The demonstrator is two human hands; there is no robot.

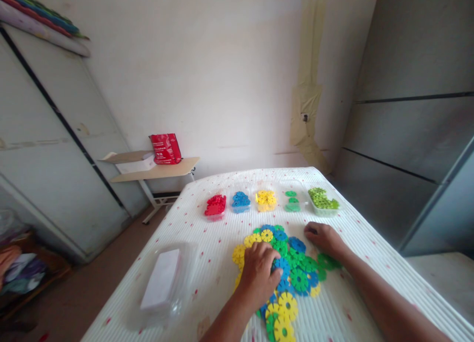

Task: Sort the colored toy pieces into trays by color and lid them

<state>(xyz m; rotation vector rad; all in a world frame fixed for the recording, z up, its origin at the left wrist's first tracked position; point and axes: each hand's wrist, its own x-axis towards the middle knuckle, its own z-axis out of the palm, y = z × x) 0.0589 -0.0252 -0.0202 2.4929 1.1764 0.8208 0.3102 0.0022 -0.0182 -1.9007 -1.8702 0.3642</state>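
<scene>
Notched plastic discs, like flower-shaped connecting pieces, lie in a loose heap of yellow, blue and green. My left hand point(259, 270) rests on the heap's left side with its fingers curled. Beside its thumb is a blue disc point(282, 268); whatever is under the fingers is hidden. Yellow discs point(288, 306) spread toward me, and green discs point(299, 280) lie between my hands. Just beyond the heap's right edge, my right hand point(324, 237) is closed low over the table, its fingertips bent inward. What it may hold cannot be made out.
Across the far side stand clear tubs of red pieces point(215, 206), blue pieces point(241, 201), yellow pieces point(265, 199), green discs point(292, 203) and light-green pieces point(323, 199). A clear container point(181, 295) with a white block point(162, 278) lies left on the padded tablecloth point(207, 292).
</scene>
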